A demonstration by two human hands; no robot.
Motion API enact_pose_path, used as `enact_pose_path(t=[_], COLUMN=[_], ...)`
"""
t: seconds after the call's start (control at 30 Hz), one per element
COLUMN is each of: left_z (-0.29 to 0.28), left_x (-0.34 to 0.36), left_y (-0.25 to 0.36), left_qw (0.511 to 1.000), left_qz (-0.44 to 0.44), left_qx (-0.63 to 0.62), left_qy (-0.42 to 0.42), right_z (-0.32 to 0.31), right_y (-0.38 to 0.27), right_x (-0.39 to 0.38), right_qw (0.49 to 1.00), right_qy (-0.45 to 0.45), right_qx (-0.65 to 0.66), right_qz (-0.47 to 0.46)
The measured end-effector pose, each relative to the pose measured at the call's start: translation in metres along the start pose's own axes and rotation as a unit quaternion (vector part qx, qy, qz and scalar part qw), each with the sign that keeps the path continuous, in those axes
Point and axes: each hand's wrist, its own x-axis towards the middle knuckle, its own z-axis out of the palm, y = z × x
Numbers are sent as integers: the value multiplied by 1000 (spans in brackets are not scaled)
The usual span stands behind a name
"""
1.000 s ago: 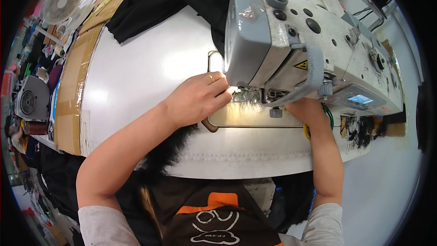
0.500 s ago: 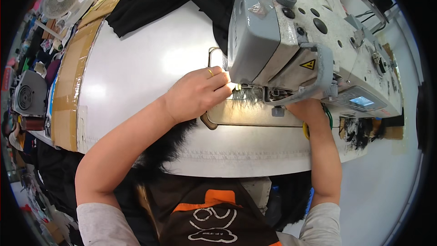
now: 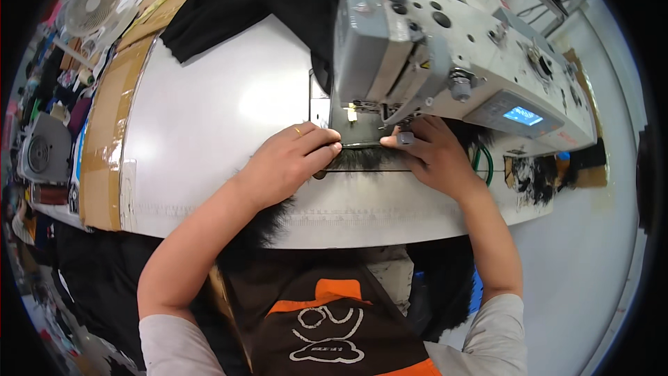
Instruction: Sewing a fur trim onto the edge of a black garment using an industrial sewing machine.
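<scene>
Between my hands a strip of black fur trim (image 3: 363,159) is stretched, its bound edge toward the sewing machine (image 3: 372,42) and its hairs toward me. My left hand (image 3: 289,163), with a ring on it, pinches the strip's left end. At the other end my right hand (image 3: 437,157) has thumb and fingers closed on the strip, beside the presser foot. The strip lies just in front of the needle area, over the metal plate. More black fur (image 3: 261,226) hangs below my left forearm over the table's front edge.
Black cloth (image 3: 243,0) lies at the back of the white table (image 3: 202,139). Cardboard (image 3: 104,146) covers its left side, with a white fan (image 3: 94,1) beyond. A lit display (image 3: 522,115) is on the machine; green bangles (image 3: 487,167) circle my right wrist.
Both hands have drawn the fur strip toward me, out from under the needle area. My right hand has come out from behind the machine's front and now shows its fingers.
</scene>
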Motion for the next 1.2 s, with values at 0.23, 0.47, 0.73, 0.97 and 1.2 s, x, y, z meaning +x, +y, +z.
enact_pose_path(t=[0.23, 0.47, 0.73, 0.97, 1.2], left_z=[9, 10, 7, 10, 11], left_x=[-4, -3, -15, -20, -17], left_y=[0, 2, -10, -19, -18], left_qw=[999, 985, 974, 971, 965], left_qz=[-41, -121, -185, -198, -229], left_qx=[16, -20, 34, -19, -59], left_qy=[5, 124, 125, 135, 110], right_z=[-8, -56, -51, -61, -74], right_y=[-24, -26, -25, -26, -98], right_x=[-26, -97, -98, -109, -125], right_qw=[994, 922, 908, 862, 748], right_qy=[61, 108, 65, 13, -33], right_qx=[-88, -158, -39, 91, 297], right_qz=[3, 338, 412, 499, 593])
